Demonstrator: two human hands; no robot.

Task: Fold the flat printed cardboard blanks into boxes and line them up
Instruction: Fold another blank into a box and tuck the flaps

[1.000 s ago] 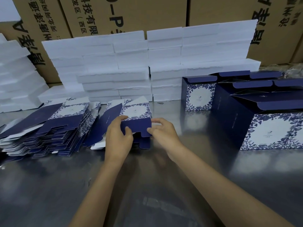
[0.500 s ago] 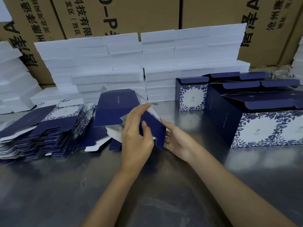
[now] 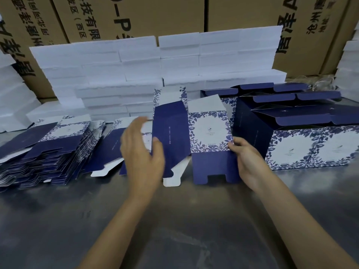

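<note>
Above the steel table (image 3: 174, 220), seen from the head camera, a blue floral cardboard blank (image 3: 194, 136) stands partly opened between both hands. The right hand (image 3: 245, 160) pinches its right edge with curled fingers. The left hand (image 3: 142, 152), blurred, has fingers spread loosely against the dark side panel. A stack of flat blanks (image 3: 48, 148) lies at left; folded boxes (image 3: 301, 136) line up at right, before white foam slabs (image 3: 136, 74).

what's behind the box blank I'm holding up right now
Behind the raised blank stand stacked white foam slabs, with brown cartons behind those. The lower slabs directly behind the blank are covered.
</note>
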